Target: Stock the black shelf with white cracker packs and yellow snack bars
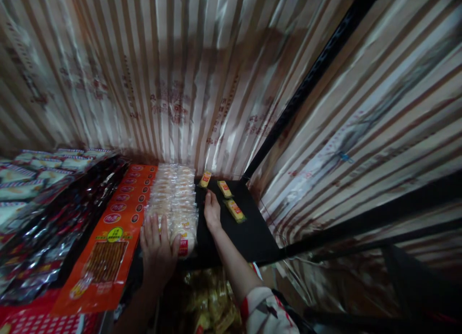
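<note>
Small yellow packet (205, 180), one: we find it near the back of a black shelf (252, 237), just beyond our right hand (212, 210); the fingers there are curled at its near end, and we cannot tell whether they grasp it. Step in hand, as we judge it: placing or straightening packets on the shelf; a next move would call for squaring this one without nudging its neighbours. Appearance: oblong, yellow, red label, slightly tilted. Two like it, a middle yellow packet (224, 189) and a nearer yellow packet (236, 211), lie to its right, askew. To its left we count two columns of clear-wrapped packets (184, 192), upright and tightly ranked, a red label at the front. Our left hand (159, 245) rests over their near end, fingers spread, clenched on nothing we can see. Farther left: orange pack (119, 233), dark glossy packs (77, 213), white packets (21, 189). Behind: striped sheeting (173, 74).
</note>
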